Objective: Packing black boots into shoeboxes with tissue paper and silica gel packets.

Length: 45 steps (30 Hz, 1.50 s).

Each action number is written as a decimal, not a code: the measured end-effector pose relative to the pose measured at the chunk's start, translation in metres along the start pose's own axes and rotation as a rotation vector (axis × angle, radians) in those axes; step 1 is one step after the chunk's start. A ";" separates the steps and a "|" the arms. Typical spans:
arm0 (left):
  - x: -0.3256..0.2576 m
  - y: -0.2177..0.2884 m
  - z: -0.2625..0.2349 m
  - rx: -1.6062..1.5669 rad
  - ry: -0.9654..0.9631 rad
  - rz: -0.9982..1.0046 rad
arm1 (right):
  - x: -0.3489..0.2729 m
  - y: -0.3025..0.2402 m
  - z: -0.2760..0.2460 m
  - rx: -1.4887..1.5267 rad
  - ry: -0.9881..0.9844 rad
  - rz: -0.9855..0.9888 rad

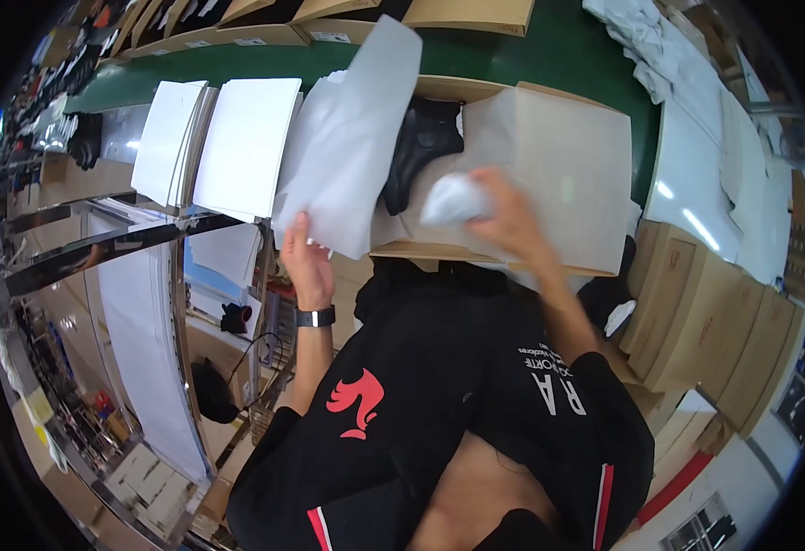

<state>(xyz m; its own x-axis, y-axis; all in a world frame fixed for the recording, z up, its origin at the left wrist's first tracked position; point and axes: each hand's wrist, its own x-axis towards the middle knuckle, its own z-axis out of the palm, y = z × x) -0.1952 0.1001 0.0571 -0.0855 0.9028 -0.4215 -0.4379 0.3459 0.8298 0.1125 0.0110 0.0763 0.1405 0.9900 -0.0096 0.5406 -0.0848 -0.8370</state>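
A black boot (425, 133) lies in an open cardboard shoe box (434, 250) lined with thin white paper. At the box's left side, my left hand (309, 266) pinches the near edge of a translucent sheet of tissue paper (343, 147), its thumb on top. That sheet stands up along the box's left end and hides part of it. Over the paper-lined box, right of the boot, my right hand (511, 219) is closed around a crumpled wad of white paper (455, 198). Motion blurs this hand and the wad.
Stacks of white paper sheets (248, 142) stand left of the box. Opened cartons (467, 14) line the far edge of the green table (329, 62). Closed brown boxes (696, 312) are piled at my right. White wrapping (636, 41) lies at the far right.
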 end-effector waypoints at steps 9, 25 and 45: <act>0.005 -0.007 -0.024 -0.044 -0.451 -0.368 | 0.009 0.008 0.119 -0.344 -0.253 -0.035; 0.010 -0.012 0.007 0.468 -1.045 0.089 | -0.014 0.048 0.162 -0.031 -0.051 0.101; 0.123 -0.159 0.194 1.944 -1.214 1.214 | -0.043 0.003 0.096 -0.253 -0.160 0.459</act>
<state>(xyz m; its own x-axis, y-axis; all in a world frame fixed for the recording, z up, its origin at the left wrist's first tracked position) 0.0377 0.2057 -0.0552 0.9622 0.2574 -0.0890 0.2584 -0.9660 -0.0001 0.0284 -0.0213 0.0214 0.2919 0.8481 -0.4421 0.6392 -0.5169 -0.5695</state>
